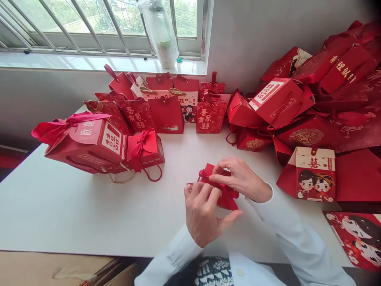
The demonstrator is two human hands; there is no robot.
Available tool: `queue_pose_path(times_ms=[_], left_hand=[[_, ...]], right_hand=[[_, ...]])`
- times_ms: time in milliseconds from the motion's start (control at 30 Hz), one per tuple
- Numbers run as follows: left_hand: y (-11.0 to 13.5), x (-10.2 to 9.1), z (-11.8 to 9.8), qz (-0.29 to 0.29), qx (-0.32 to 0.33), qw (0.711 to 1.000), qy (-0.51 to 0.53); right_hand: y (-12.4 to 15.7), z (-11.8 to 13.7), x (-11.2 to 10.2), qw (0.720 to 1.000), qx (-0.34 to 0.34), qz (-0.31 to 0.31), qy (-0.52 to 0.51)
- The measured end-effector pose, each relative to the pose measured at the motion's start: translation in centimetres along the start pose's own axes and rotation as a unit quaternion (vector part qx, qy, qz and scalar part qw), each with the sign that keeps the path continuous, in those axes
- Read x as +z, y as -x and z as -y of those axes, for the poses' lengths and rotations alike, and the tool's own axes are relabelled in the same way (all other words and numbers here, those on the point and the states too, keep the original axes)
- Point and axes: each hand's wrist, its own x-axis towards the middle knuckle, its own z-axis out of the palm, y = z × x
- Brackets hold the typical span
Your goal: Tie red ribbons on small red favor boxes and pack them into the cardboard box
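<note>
The red box [228, 194] lies on the bench [119, 214] in front of the person, below both hands and partly covered by them. The left hand [205, 212] bends its fingers over the box's near left part, its thumb spread well away, so thumb and fingers are not closed together. The right hand [239, 176] has thumb and fingers close together at the top, near the ribbon [203, 174]; whether they pinch it, I cannot tell.

The main risk is at the ribbon: it could slip or twist if one hand lets go early or the two pull unevenly. The box looks like thin card, so fingers pressing from above could crease it or push a flap in. With the left thumb off it, a sideways tug might also turn it on the smooth bench.

To the right, the right sleeve [297, 226] is near the couple box [315, 174] and the card [354, 238]; an elbow swung outward could knock either, or unsettle the loosely stacked pile [306, 131] behind
</note>
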Motion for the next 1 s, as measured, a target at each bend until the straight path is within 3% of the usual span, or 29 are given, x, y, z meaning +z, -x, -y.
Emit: queue_pose_path(times_ms=[200, 367, 500, 733, 1000], left_hand=[[0.2, 0.6, -0.2, 0.009, -0.022, 1.0, 0.0], [0.4, -1.3, 0.8, 0.036, -0.034, 0.995, 0.085], [0.5, -2.6, 1.2, 0.065, -0.052, 0.993, 0.084], [0.6, -2.3, 1.2, 0.084, -0.024, 0.994, 0.071], [1.0, -2.3, 1.7, 0.114, 0.024, 0.988, 0.103]], right_hand=[[-0.1, 0.7, 0.0, 0.994, 0.07, 0.0, -0.09], [0.7, 0.3, -0.2, 0.987, 0.079, -0.012, -0.139], [0.9, 0.2, -0.4, 0.987, 0.056, -0.003, -0.149], [0.3, 1.4, -0.4, 0.997, 0.044, 0.046, -0.05], [0.2, 2.5, 1.5, 0.992, 0.059, -0.044, 0.099]])
